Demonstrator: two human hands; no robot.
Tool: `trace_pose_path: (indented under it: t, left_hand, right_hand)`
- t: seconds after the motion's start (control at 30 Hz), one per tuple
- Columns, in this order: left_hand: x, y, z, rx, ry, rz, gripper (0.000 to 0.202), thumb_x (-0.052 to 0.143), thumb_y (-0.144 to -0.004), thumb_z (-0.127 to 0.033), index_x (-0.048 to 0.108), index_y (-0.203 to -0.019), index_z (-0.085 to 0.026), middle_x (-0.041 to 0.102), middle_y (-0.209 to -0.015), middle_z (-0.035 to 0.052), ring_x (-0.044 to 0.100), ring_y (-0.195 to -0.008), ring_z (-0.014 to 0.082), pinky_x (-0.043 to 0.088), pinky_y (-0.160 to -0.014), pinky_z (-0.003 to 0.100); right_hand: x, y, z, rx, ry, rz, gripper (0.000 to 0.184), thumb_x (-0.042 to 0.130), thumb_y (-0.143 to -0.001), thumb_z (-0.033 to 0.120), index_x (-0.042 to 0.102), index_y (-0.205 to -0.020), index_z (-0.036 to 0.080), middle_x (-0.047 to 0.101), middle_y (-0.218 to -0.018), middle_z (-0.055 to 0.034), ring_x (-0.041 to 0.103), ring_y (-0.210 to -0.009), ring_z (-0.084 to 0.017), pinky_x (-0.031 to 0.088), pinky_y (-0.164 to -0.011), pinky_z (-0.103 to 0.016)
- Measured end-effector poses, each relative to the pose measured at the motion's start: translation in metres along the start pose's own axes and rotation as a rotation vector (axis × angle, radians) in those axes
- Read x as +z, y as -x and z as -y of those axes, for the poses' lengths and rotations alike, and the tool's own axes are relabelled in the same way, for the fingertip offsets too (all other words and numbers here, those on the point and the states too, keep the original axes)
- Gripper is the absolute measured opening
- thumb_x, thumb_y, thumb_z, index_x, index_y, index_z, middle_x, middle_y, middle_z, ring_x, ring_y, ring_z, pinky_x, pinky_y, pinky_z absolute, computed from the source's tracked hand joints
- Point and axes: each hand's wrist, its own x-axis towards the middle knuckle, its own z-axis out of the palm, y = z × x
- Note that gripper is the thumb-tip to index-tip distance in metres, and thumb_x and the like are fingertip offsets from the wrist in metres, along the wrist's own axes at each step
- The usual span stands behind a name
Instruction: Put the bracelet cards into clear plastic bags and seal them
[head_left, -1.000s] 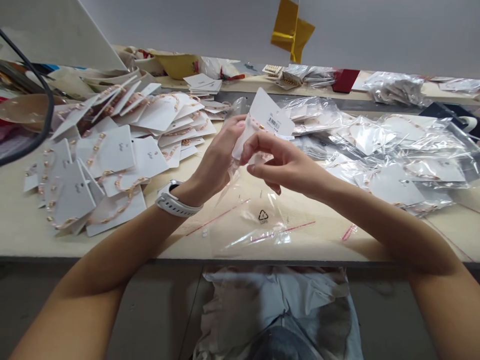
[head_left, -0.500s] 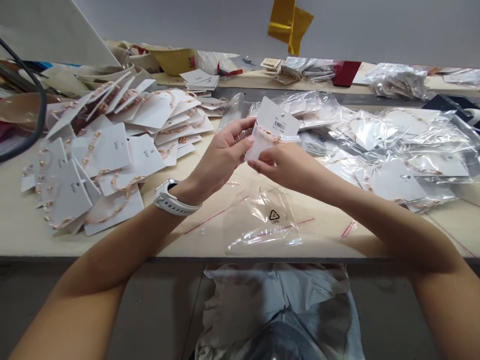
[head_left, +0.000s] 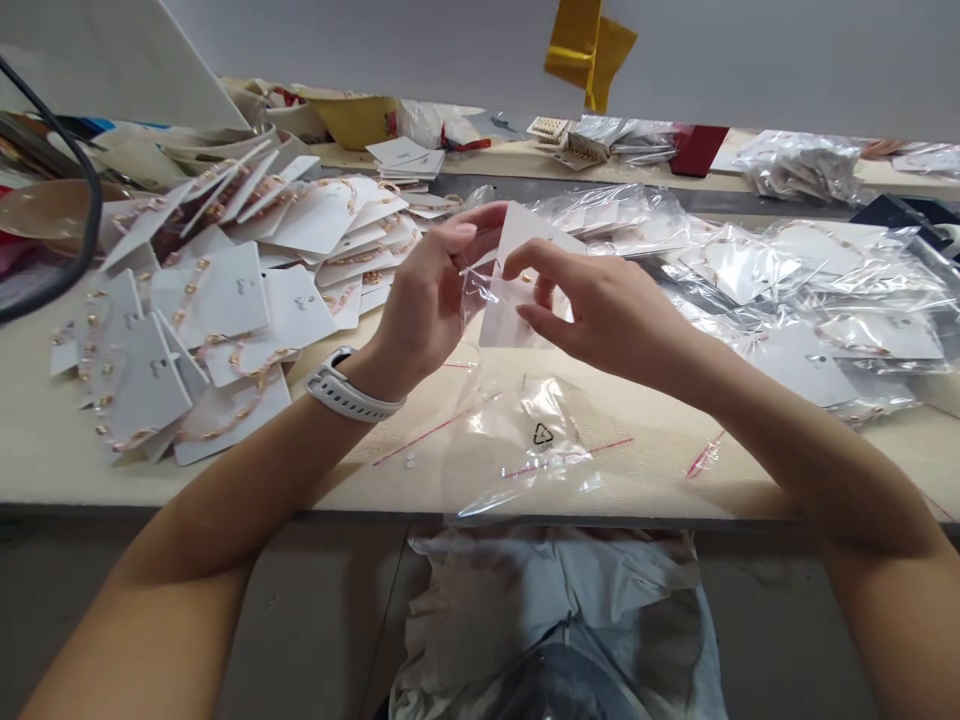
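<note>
My left hand (head_left: 429,295), with a white watch on its wrist, is closed at the left edge of a white jewelry card (head_left: 491,325). Clear plastic film shows by its fingers. My right hand (head_left: 611,300) is in front of the card, thumb and index finger apart; a gold bead (head_left: 527,278) shows between them. Whether the right fingertips touch the card I cannot tell. Below the hands, a clear plastic bag (head_left: 559,470) with a recycling mark lies on the table, its upper part reaching up toward my left hand.
Carded beaded jewelry (head_left: 217,300) is heaped on the left. Bagged cards (head_left: 787,350) spread over the right. A yellow bowl (head_left: 349,120) and a red block (head_left: 697,150) stand at the back. A black cable (head_left: 94,215) hangs at the left; the table's front edge (head_left: 337,516) runs below my forearms.
The card has turned and dropped slightly between my hands, its barcode no longer showing. My right hand's thumb and index have spread apart, and the bag's upper part has lifted toward my left hand.
</note>
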Motion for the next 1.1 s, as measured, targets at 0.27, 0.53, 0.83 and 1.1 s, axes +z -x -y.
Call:
trace_pose_path:
  t: [0.27,0.53,0.83,1.1]
  left_hand:
    - [-0.001,0.014,-0.023,0.169,-0.063,0.035,0.03,0.047,-0.088,-0.029,0.064,-0.112,-0.029,0.064,-0.125,-0.0054,0.043,-0.135,0.0229,0.047,-0.102,0.028]
    - [0.018,0.006,-0.056,0.298,-0.127,0.222,0.029,0.041,-0.095,-0.017,0.063,-0.11,-0.029,0.064,-0.121,-0.009,0.046,-0.133,0.0172,0.045,-0.105,0.028]
    - [0.045,0.015,-0.084,0.275,-0.113,0.287,0.065,0.06,-0.086,-0.007,0.039,-0.14,-0.036,0.064,-0.122,-0.004,0.049,-0.131,0.0222,0.046,-0.107,0.036]
    - [0.064,0.043,-0.1,0.089,0.02,0.378,0.082,0.052,-0.085,-0.001,0.021,-0.148,-0.043,0.062,-0.129,-0.0048,0.048,-0.132,0.0269,0.049,-0.104,0.046]
  right_hand:
    - [-0.033,0.016,0.01,-0.033,0.245,-0.213,0.027,0.047,-0.091,0.027,0.052,-0.117,0.029,0.068,-0.099,-0.0019,0.06,-0.061,-0.016,0.039,-0.053,-0.03]
    - [-0.047,0.025,0.011,-0.157,0.369,-0.425,0.022,0.037,-0.099,0.03,0.053,-0.114,0.028,0.068,-0.096,-0.0013,0.057,-0.058,-0.011,0.039,-0.051,-0.026]
    - [-0.065,0.035,-0.004,-0.222,0.296,-0.494,0.021,0.047,-0.094,0.024,0.05,-0.114,0.026,0.067,-0.089,-0.0017,0.054,-0.054,-0.01,0.033,-0.045,-0.023]
    - [-0.088,0.075,0.019,-0.29,0.12,-0.58,0.013,0.056,-0.087,0.016,0.046,-0.093,0.022,0.057,-0.079,0.0025,0.051,-0.054,-0.008,0.039,-0.047,-0.023]
